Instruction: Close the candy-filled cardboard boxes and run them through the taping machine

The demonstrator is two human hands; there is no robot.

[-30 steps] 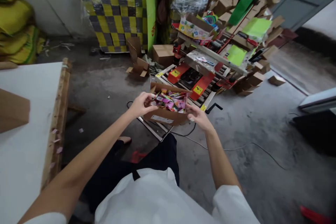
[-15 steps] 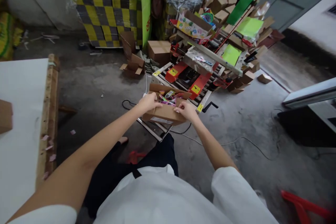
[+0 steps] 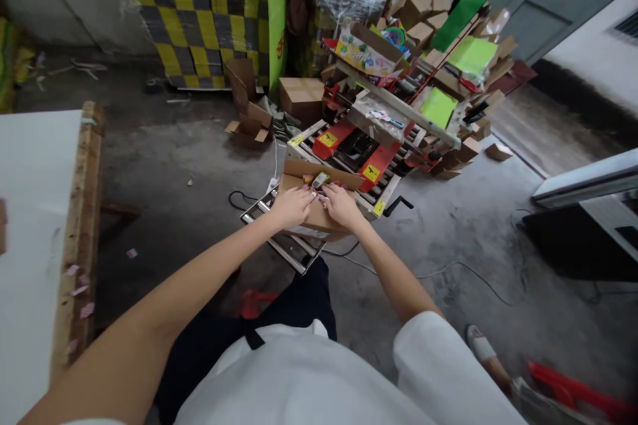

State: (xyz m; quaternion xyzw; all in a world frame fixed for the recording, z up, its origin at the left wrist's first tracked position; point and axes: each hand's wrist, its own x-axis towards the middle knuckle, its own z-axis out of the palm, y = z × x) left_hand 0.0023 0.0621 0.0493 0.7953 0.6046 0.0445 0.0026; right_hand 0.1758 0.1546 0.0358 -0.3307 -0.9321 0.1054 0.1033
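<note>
An open cardboard box (image 3: 318, 218) sits on the near end of a roller conveyor (image 3: 285, 254), its far flap raised. Small colourful packaged items (image 3: 319, 179) fill it, partly covered by my hands. Over the box's left side lies my left hand (image 3: 293, 206), fingers stretched inward onto the near edge and contents. My right hand (image 3: 341, 204) rests likewise on the right side, fingers extended toward the left ones. Neither hand appears to grasp anything, though the fingertips are partly hidden among the items.
Just beyond the box stands a machine with red panels (image 3: 371, 174) and a black crank handle (image 3: 397, 204). Behind it are piled cartons (image 3: 413, 8). A white tabletop (image 3: 34, 212) is at left. A cable (image 3: 448, 264) crosses the floor; another person's foot (image 3: 481, 344) shows at right.
Both hands have moved from the box's near flap inward over its contents, fingers now flattened. The box has shifted little. A person's foot has come into view at lower right.
</note>
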